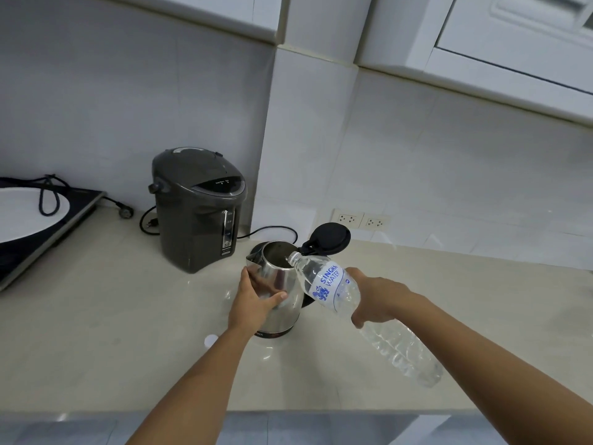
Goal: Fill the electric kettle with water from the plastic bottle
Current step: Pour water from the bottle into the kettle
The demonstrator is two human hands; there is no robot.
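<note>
A steel electric kettle (282, 277) stands on the beige counter (128, 316) with its black lid (330, 237) flipped up. My left hand (253, 303) wraps around the kettle's body. A clear plastic water bottle (333, 289) with a blue label is gripped at its middle by my right hand (375, 300). The bottle is tilted, uncapped, with its mouth over the kettle's open rim. A small white bottle cap (210, 340) lies on the counter near my left forearm.
A dark grey thermo pot (199, 207) stands behind the kettle to the left, with cords beside it. A white plate (25, 216) rests on a black cooktop at far left. Wall sockets (361, 220) sit behind the kettle. White cabinets hang overhead.
</note>
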